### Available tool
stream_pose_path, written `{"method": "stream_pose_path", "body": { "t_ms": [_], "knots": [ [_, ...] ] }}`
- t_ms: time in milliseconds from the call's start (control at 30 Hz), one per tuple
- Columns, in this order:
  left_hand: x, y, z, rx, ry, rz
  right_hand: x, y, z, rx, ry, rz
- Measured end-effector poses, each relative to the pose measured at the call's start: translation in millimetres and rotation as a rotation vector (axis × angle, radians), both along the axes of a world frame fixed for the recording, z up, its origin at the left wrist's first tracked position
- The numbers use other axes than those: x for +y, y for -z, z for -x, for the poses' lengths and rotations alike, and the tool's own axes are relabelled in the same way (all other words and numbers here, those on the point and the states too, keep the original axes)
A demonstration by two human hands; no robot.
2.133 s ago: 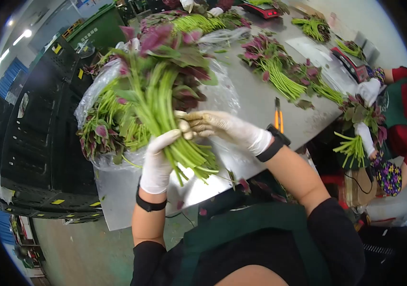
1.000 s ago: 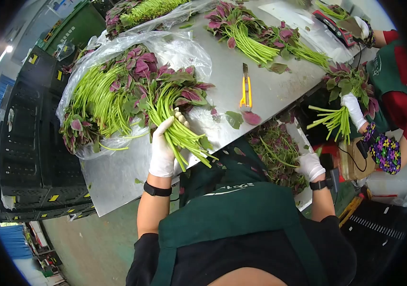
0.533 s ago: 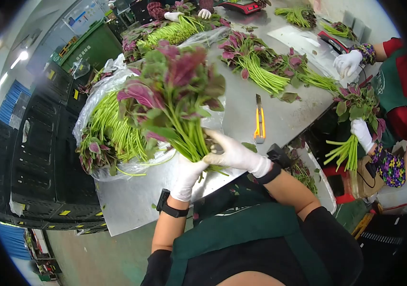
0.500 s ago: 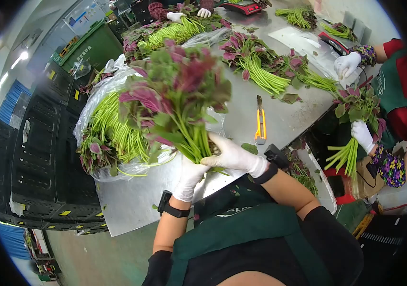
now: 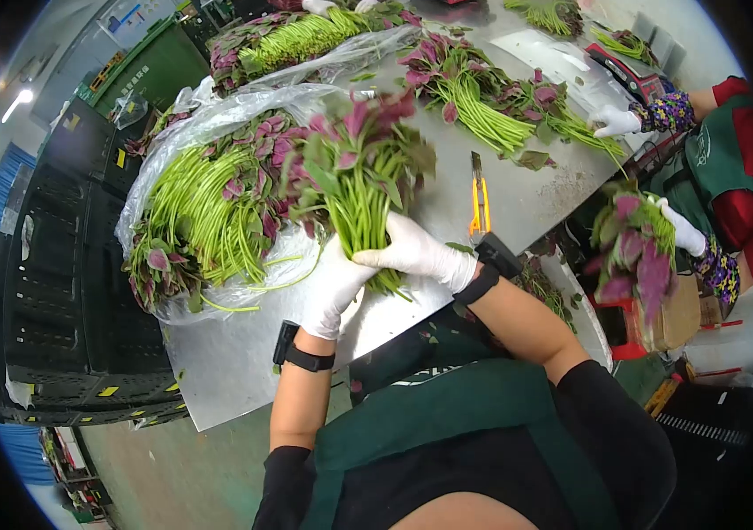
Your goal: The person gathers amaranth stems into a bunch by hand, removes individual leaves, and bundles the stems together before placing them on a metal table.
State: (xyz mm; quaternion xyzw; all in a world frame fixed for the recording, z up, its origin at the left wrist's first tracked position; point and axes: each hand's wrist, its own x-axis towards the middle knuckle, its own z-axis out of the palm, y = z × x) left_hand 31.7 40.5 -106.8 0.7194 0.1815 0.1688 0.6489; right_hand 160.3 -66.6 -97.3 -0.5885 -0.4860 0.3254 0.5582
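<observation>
Both my gloved hands are wrapped round a bunch of red amaranth greens [image 5: 361, 199], leaves up and stem ends down, above the near side of the metal table [image 5: 218, 375]. My left hand [image 5: 334, 283] closes on the lower stems from the left. From the right, my right hand [image 5: 416, 254] grips the same stems, its thumb across the front. Left of the bunch, a large heap of the same greens [image 5: 209, 212] lies on clear plastic. To the right of my hands rests an orange utility knife [image 5: 480, 199] with its blade out.
More greens [image 5: 482, 110] lie across the table, with another pile [image 5: 306, 44] at the back. At right, a co-worker's gloved hand [image 5: 681, 227] holds a bunch; their other hand [image 5: 615, 121] is by loose stems. Black crates [image 5: 50, 274] stand at left.
The bunch in my hands has come lower and more upright, showing more stem. The co-worker's bunch has turned leaves-down, and their other hand has moved to the loose stems.
</observation>
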Motion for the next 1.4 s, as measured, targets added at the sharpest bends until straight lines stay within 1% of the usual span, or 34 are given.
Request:
{"method": "stream_pose_path", "body": {
  "t_ms": [67, 100, 167, 200, 233, 267, 300, 333, 367, 400, 433, 467, 533, 567, 633, 667, 700, 733, 767, 800, 867, 900, 1000, 1033, 1133, 1233, 1367, 1400],
  "knots": [
    [-9, -20, 1, -0.128, -0.024, 0.11, -1, -24, 0, -0.043, -0.01, 0.007],
    [-12, -26, 2, -0.15, -0.036, 0.101, -1, -26, -1, -0.064, -0.015, -0.007],
    [-7, -14, 3, -0.18, -0.011, 0.207, -1, -28, -4, -0.107, -0.023, -0.035],
    [-3, -3, 2, -0.193, 0.002, 0.26, 2, -20, -6, -0.058, -0.04, -0.003],
    [5, 18, -1, -0.145, 0.045, 0.282, 6, -3, -9, -0.007, -0.057, 0.032],
    [8, 36, -5, -0.181, 0.044, 0.313, 10, 18, -12, 0.042, -0.075, 0.067],
    [2, 41, -5, -0.159, 0.013, 0.424, 17, 46, -16, 0.041, -0.095, 0.108],
    [0, 44, -6, -0.139, -0.015, 0.532, 20, 66, -16, 0.105, -0.073, 0.096],
    [3, 48, -8, -0.109, -0.019, 0.554, 22, 81, -14, 0.167, -0.049, 0.081],
    [8, 51, -10, -0.075, -0.021, 0.579, 22, 76, -10, 0.233, -0.024, 0.068],
    [10, 55, -10, -0.036, -0.025, 0.608, 16, 72, -9, 0.299, 0.0, 0.156],
    [12, 58, -10, -0.016, -0.011, 0.639, 11, 65, -13, 0.234, -0.02, 0.194],
    [18, 58, -14, 0.015, 0.019, 0.693, 10, 70, -13, 0.344, -0.025, 0.172],
    [18, 58, -15, -0.005, -0.039, 0.726, 10, 71, -15, 0.346, -0.043, 0.153],
    [26, 56, -15, -0.026, -0.005, 0.911, 10, 64, -16, 0.353, -0.077, 0.117],
    [29, 55, -15, -0.035, 0.011, 1.006, 6, 60, -15, 0.441, -0.084, 0.106],
    [30, 47, -15, -0.041, 0.036, 1.046, -1, 44, -10, 0.53, -0.091, 0.097],
    [21, 26, -16, -0.056, 0.007, 1.104, -5, 31, -7, 0.617, -0.098, 0.086],
    [17, 19, -19, -0.076, -0.027, 1.09, -7, 25, -5, 0.604, -0.104, 0.088],
    [15, 17, -20, -0.096, -0.062, 1.077, -9, 24, -4, 0.649, -0.167, 0.113],
    [13, 19, -18, -0.118, -0.003, 0.916, -16, 23, -3, 0.734, -0.293, 0.16],
    [13, 21, -17, -0.128, 0.026, 0.836, -19, 21, -1, 0.779, -0.29, 0.161],
    [-1, 30, -16, -0.131, -0.071, 0.649, -26, 28, -10, 0.598, -0.367, 0.296],
    [-6, 30, -15, -0.133, -0.083, 0.592, -26, 39, -9, 0.559, -0.323, 0.341],
    [-8, 39, -11, -0.089, -0.013, 0.501, -32, 47, -7, 0.512, -0.338, 0.354],
    [-21, 41, -6, -0.142, -0.124, 0.591, -34, 48, -4, 0.484, -0.304, 0.34],
    [-15, 68, 14, -0.138, -0.11, 0.614, -35, 60, -1, 0.423, -0.268, 0.376],
    [-16, 63, 17, -0.134, -0.096, 0.625, -36, 61, -1, 0.447, -0.252, 0.339]
  ]
}}
